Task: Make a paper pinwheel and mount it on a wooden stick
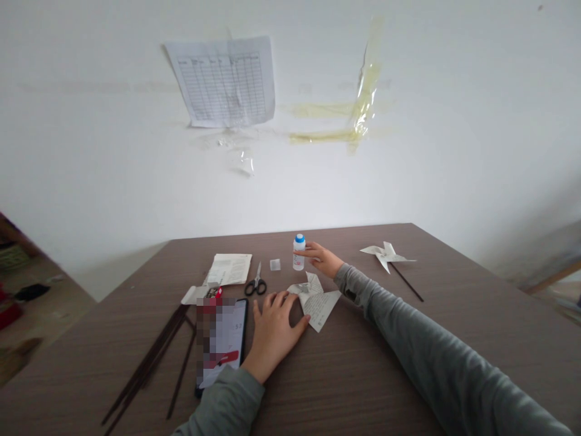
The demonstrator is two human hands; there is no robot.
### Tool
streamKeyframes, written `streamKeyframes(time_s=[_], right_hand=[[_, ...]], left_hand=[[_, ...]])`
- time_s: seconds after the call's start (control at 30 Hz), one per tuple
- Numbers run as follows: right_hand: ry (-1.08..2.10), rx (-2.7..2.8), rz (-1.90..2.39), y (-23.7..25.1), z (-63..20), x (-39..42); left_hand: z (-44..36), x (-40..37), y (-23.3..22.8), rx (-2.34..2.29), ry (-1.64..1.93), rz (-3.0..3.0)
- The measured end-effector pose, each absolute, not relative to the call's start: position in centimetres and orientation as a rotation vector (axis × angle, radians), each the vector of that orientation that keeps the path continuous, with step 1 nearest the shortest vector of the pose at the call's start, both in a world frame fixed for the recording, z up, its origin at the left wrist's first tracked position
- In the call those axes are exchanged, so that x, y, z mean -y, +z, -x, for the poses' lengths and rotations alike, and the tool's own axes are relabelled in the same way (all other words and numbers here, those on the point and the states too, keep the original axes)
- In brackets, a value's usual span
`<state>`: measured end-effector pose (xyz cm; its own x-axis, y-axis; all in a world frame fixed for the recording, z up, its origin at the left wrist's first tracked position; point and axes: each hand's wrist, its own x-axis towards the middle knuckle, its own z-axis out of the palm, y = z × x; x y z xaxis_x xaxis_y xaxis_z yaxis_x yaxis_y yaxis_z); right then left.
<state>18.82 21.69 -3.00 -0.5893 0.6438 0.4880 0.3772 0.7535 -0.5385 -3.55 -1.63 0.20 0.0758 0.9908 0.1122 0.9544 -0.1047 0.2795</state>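
My left hand [273,330] lies flat on the brown table [408,363], its fingertips pressing the left edge of a partly folded white paper pinwheel [318,300]. My right hand [323,259] reaches forward past that paper, and its fingers touch a small white glue bottle with a blue cap [298,252], which stands upright. The fingers are beside the bottle, not wrapped around it.
A finished paper pinwheel on a dark stick [389,259] lies at the right. Scissors [256,283], a small clear square [275,264], a printed sheet [229,269], a phone [222,345] and several dark sticks [149,357] lie at the left. A wall stands behind the table.
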Motion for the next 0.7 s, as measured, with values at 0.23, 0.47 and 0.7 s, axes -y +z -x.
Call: streamKeyframes(time_s=[0.23,0.47,0.7], right_hand=[[0.404,2.119,0.771,-5.0,-24.8,-20.2],[0.392,2.087,0.761,-6.0,-27.3,-18.9],[0.372,2.075,0.774,-6.9,-27.0,-18.7]], left_hand=[[3.5,1.8,0.1,-2.001,0.437,-2.217],[3.4,1.7,-0.2,-1.988,0.461,-2.202],[3.3,1.5,0.1,-1.966,0.446,-2.215]])
